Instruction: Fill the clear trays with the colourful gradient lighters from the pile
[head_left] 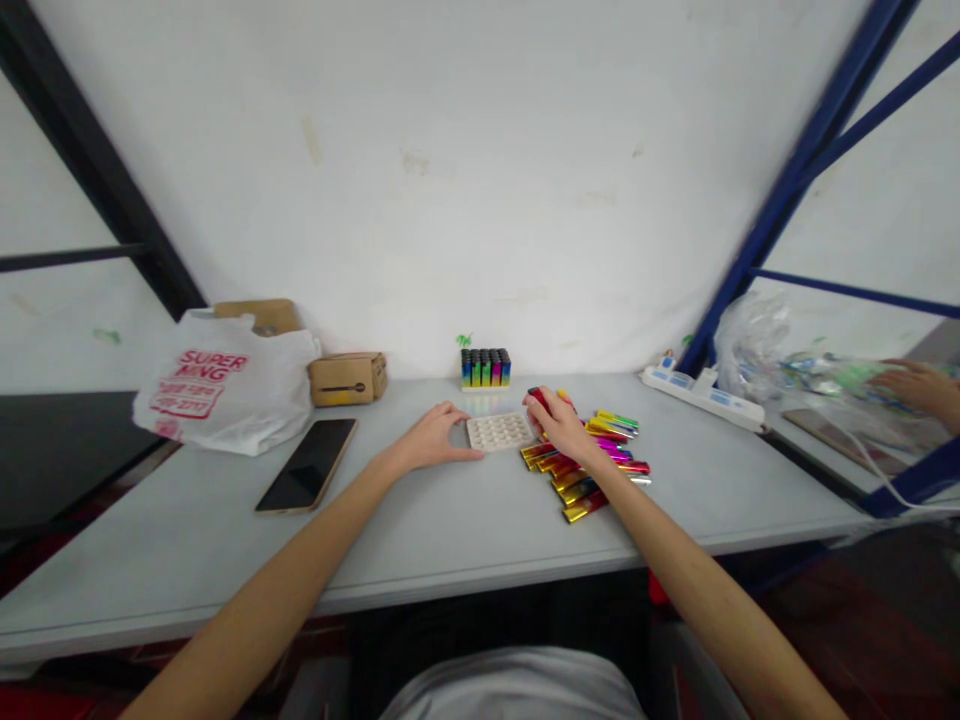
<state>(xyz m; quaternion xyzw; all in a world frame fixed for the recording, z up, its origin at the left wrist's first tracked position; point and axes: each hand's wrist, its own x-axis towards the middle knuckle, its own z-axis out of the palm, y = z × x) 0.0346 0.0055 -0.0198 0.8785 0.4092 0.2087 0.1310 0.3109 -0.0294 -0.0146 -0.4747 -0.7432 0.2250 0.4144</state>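
Beside 1 tray (500, 432) (cream): left hand (433, 438).

Left hand (436, 437) spread wide; right hand (559, 425) seemingly pinched.

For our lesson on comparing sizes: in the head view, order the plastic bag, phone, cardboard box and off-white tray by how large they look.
1. Plastic bag
2. Phone and cardboard box: too close to rank, as the phone lies nearer the camera
3. Off-white tray
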